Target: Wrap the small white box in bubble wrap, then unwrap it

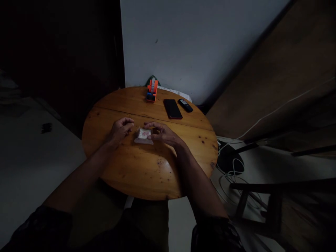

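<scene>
A small pale packet with a reddish print [144, 134] lies on the round wooden table [136, 168], near its middle. My right hand [162, 133] rests just right of the packet, fingers curled with their tips touching its edge. My left hand [121, 128] lies a little to the packet's left, fingers loosely curled, palm down on the wood and apart from the packet. Nothing shows inside the left hand.
At the table's far side stand an orange and blue object [152, 90], a dark phone with a red rim [172, 109] and a small black device [185, 105]. White cables [231, 175] lie on the floor at right, beside a dark chair frame [262, 199]. The room is dim.
</scene>
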`<state>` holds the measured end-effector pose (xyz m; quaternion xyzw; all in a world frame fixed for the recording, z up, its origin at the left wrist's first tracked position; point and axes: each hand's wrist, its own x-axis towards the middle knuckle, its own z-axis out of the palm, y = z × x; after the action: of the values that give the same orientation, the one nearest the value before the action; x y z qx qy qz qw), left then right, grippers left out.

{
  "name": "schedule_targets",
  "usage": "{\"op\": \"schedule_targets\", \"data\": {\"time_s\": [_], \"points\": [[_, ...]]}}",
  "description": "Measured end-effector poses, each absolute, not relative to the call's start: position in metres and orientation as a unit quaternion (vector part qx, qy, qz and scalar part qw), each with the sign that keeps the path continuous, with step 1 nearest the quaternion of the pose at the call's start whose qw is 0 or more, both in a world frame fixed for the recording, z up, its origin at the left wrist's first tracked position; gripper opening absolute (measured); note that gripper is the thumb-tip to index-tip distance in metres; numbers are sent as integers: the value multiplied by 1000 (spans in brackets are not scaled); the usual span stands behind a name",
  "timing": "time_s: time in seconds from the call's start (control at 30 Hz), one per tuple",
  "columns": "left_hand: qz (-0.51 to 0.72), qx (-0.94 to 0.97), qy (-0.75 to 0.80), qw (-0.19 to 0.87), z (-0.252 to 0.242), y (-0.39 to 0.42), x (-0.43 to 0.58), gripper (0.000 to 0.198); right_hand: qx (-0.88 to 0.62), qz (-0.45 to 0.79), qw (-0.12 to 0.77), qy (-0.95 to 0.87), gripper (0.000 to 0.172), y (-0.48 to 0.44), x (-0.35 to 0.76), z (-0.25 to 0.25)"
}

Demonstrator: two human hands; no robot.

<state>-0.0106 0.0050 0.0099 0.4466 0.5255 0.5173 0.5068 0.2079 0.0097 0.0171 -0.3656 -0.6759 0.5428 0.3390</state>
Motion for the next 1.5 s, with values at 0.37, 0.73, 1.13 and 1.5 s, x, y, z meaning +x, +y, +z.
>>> {"op": "schedule_targets", "data": {"time_s": [0.37,0.73,1.13,1.5], "points": [[489,493,505,512,4,5,-12,30,-370,497,449,-644,30,10,191,9],[444,549,451,545,9,-2,-8,52,-368,509,519,-580,37,10,192,12],[404,539,392,627,13,-9,-5,62,-395,482,571,-534,36,11,200,21],[393,534,436,608,5,-6,-5,30,-406,585,490,-503,42,12,210,24]]}}
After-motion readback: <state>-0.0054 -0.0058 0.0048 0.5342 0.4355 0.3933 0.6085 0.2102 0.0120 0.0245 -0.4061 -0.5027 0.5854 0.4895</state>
